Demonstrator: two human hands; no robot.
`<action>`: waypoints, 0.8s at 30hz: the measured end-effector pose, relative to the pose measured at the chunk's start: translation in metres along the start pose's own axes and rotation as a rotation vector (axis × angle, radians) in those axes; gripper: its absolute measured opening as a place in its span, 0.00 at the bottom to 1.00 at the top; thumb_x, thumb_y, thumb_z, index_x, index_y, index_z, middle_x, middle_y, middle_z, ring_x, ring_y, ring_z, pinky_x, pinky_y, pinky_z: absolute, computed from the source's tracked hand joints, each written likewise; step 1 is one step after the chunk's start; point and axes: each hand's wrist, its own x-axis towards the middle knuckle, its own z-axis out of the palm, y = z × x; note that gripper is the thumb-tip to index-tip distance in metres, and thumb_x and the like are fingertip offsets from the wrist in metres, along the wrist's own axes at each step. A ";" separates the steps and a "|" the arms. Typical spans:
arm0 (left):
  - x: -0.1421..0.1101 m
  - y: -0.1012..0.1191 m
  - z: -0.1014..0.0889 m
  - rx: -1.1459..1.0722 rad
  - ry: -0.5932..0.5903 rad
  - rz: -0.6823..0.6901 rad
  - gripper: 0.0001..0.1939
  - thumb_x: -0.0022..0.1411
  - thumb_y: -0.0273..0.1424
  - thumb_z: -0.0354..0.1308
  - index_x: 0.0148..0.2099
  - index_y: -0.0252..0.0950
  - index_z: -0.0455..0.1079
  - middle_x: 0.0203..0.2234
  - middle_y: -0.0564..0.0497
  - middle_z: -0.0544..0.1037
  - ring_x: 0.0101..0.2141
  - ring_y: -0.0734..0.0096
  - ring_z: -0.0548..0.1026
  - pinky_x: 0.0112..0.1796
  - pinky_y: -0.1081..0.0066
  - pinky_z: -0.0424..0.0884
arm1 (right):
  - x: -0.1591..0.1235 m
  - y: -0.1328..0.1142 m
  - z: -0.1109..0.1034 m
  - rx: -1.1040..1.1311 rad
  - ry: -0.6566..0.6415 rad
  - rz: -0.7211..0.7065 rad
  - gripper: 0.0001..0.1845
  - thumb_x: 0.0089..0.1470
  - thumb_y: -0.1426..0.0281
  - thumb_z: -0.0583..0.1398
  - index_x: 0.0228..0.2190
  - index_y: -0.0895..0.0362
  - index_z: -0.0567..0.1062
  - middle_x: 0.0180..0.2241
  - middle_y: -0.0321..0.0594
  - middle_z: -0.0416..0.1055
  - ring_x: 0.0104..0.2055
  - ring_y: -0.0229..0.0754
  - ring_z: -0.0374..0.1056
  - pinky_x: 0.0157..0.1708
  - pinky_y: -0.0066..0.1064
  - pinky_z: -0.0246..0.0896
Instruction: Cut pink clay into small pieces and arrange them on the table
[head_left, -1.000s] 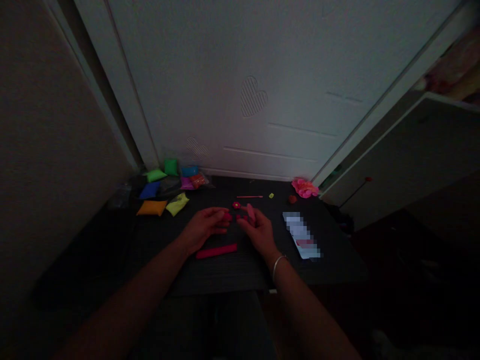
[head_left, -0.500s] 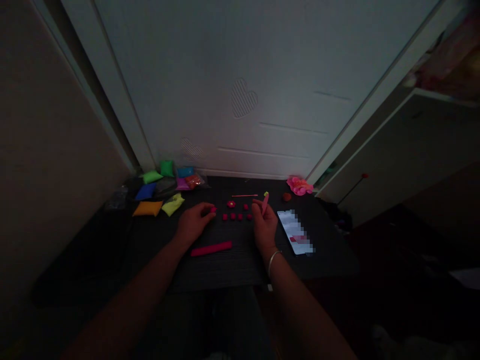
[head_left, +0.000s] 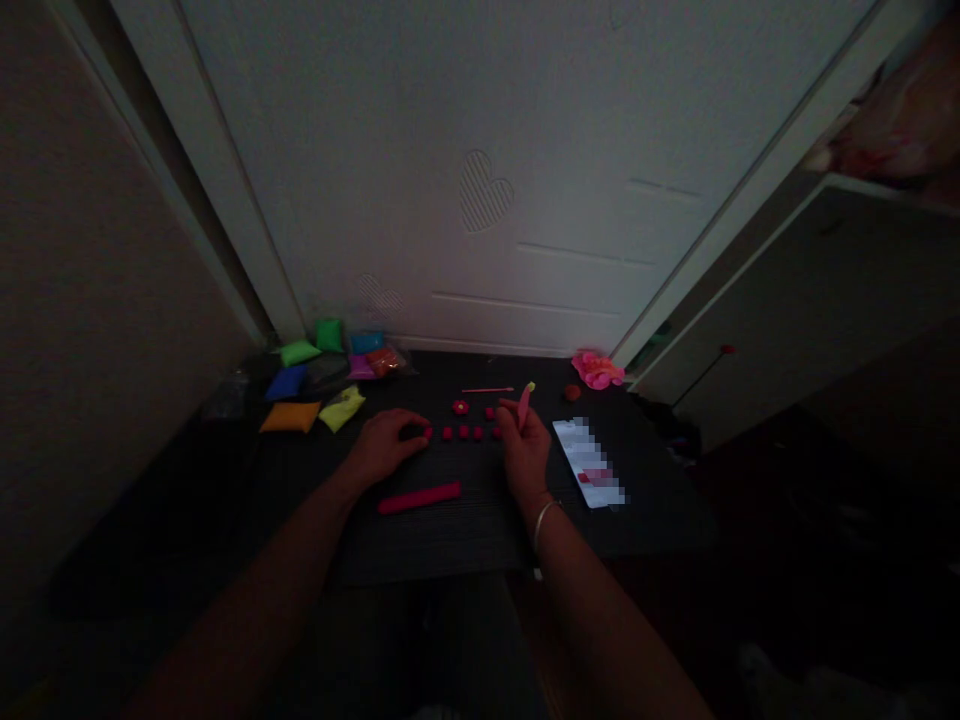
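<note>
My left hand (head_left: 382, 445) has its thumb and index fingertips at a small red clay ball (head_left: 428, 432), at the left end of a row of similar balls (head_left: 463, 433) on the dark table. My right hand (head_left: 523, 450) is closed around a pink modelling tool (head_left: 523, 402) held upright, a bit of yellow at its tip. It partly covers the row's right end. Behind the row lie a red piece with a pale centre (head_left: 460, 408) and another small red ball (head_left: 490, 413). A long red clay roll (head_left: 418, 498) lies nearer me.
Coloured clay packets (head_left: 291, 417) lie at the left back. A thin pink stick (head_left: 487, 389) rests behind the balls. On the right are a lit phone (head_left: 587, 462), a brown round lump (head_left: 572, 393) and a pink flower-like piece (head_left: 598, 369). A white panel (head_left: 420, 200) rises behind the table.
My left hand has lowered the red ball toward me, into line with the row's left end. My right hand keeps the pink tool and has barely shifted.
</note>
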 end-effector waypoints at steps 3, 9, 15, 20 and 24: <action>0.000 0.001 0.001 0.042 0.023 0.004 0.16 0.53 0.36 0.54 0.44 0.39 0.70 0.41 0.48 0.73 0.43 0.61 0.69 0.44 0.63 0.61 | 0.000 0.000 0.000 0.015 -0.001 0.004 0.17 0.44 0.60 0.58 0.34 0.59 0.72 0.25 0.33 0.67 0.25 0.33 0.58 0.26 0.26 0.54; 0.003 0.006 0.008 0.104 0.064 -0.011 0.15 0.54 0.38 0.53 0.43 0.41 0.71 0.39 0.47 0.72 0.42 0.61 0.69 0.43 0.62 0.62 | 0.000 0.000 0.001 0.021 -0.018 0.008 0.17 0.44 0.59 0.58 0.34 0.59 0.72 0.25 0.33 0.67 0.23 0.32 0.57 0.26 0.25 0.54; 0.006 0.009 0.013 0.159 0.118 -0.110 0.14 0.51 0.41 0.55 0.39 0.44 0.73 0.42 0.47 0.70 0.44 0.56 0.67 0.42 0.58 0.61 | 0.001 0.001 0.002 0.002 -0.038 0.024 0.19 0.45 0.59 0.58 0.35 0.59 0.71 0.25 0.33 0.66 0.23 0.32 0.57 0.24 0.25 0.54; 0.006 0.006 0.014 0.131 0.126 -0.138 0.13 0.50 0.40 0.56 0.38 0.44 0.73 0.43 0.48 0.70 0.45 0.56 0.67 0.43 0.58 0.61 | -0.006 -0.003 0.004 -0.272 -0.129 -0.049 0.16 0.53 0.63 0.49 0.40 0.59 0.66 0.26 0.34 0.67 0.25 0.35 0.61 0.26 0.26 0.54; 0.004 0.006 0.013 0.099 0.130 -0.121 0.12 0.49 0.38 0.56 0.37 0.42 0.73 0.42 0.48 0.71 0.44 0.58 0.67 0.44 0.59 0.61 | -0.022 -0.011 0.012 -0.682 -0.257 -0.063 0.13 0.55 0.71 0.46 0.41 0.59 0.64 0.31 0.40 0.71 0.30 0.39 0.67 0.29 0.27 0.55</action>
